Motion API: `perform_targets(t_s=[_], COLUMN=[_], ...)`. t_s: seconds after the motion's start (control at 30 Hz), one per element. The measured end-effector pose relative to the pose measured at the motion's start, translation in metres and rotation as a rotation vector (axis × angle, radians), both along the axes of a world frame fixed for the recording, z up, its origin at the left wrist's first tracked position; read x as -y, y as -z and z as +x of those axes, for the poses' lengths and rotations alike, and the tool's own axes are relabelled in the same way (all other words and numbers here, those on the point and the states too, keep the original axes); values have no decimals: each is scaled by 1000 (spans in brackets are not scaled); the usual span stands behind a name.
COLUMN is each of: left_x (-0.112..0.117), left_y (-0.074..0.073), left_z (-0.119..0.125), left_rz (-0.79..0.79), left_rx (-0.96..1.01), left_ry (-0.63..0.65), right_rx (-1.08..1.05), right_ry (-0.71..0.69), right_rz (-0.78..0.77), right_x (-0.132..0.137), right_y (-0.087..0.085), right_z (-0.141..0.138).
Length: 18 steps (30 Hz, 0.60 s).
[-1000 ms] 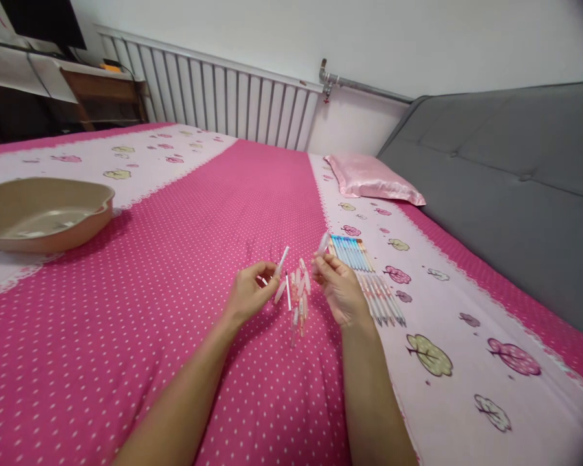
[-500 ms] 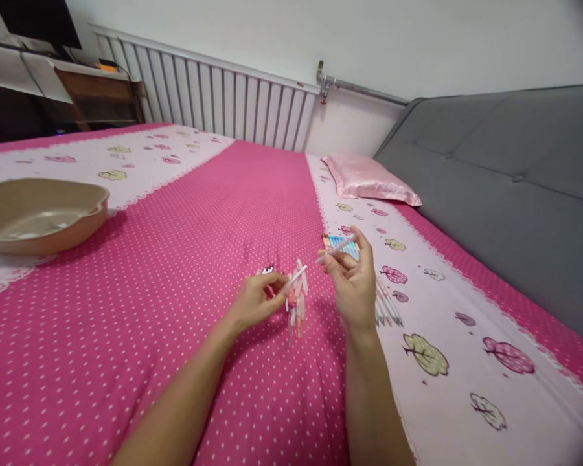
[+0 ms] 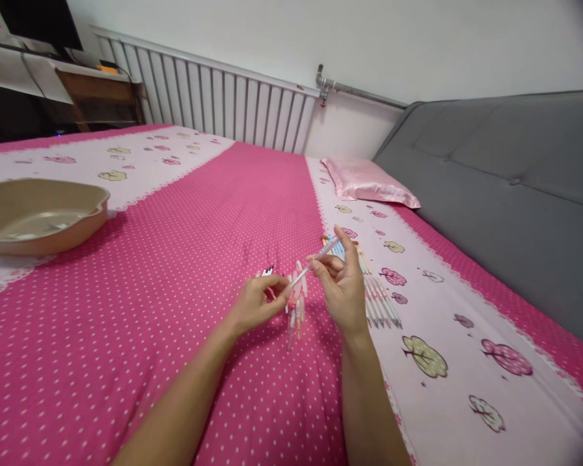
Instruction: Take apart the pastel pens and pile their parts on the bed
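Observation:
My right hand (image 3: 344, 287) pinches a thin clear pen barrel (image 3: 326, 249) that slants up and to the right. My left hand (image 3: 255, 301) pinches a thin white refill (image 3: 296, 280) whose far end meets the barrel's lower end. Below and between the hands lies a small heap of loose pen parts (image 3: 296, 310) on the pink dotted bedsheet (image 3: 175, 259). A row of assembled pens (image 3: 376, 294) lies just right of my right hand, partly hidden behind it.
A beige plastic basin (image 3: 39, 217) sits at the far left of the bed. A pink satin pillow (image 3: 369, 184) lies at the head end, beside a grey padded headboard (image 3: 505, 194). A white radiator (image 3: 214, 103) runs along the back wall.
My right hand has turned and come in toward the left hand. The barrel and the refill, apart before, now line up end to end.

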<state>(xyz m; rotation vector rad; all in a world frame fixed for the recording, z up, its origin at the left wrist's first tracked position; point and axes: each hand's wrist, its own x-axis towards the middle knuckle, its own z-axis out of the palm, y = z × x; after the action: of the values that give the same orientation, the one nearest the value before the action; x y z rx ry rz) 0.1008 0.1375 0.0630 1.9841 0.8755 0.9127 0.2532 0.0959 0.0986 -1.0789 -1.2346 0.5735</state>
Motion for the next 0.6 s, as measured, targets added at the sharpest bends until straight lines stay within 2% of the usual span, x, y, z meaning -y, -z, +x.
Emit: perform_targets(t_s=[0.6], left_x=[2], left_y=[-3], left_z=[1], left_rz=[-26], left_rx=[49], left_ry=[24], right_rx=[89], right_ry=[-102], right_rz=[-66], right_x=[1], right_y=[1], right_z=[-5])
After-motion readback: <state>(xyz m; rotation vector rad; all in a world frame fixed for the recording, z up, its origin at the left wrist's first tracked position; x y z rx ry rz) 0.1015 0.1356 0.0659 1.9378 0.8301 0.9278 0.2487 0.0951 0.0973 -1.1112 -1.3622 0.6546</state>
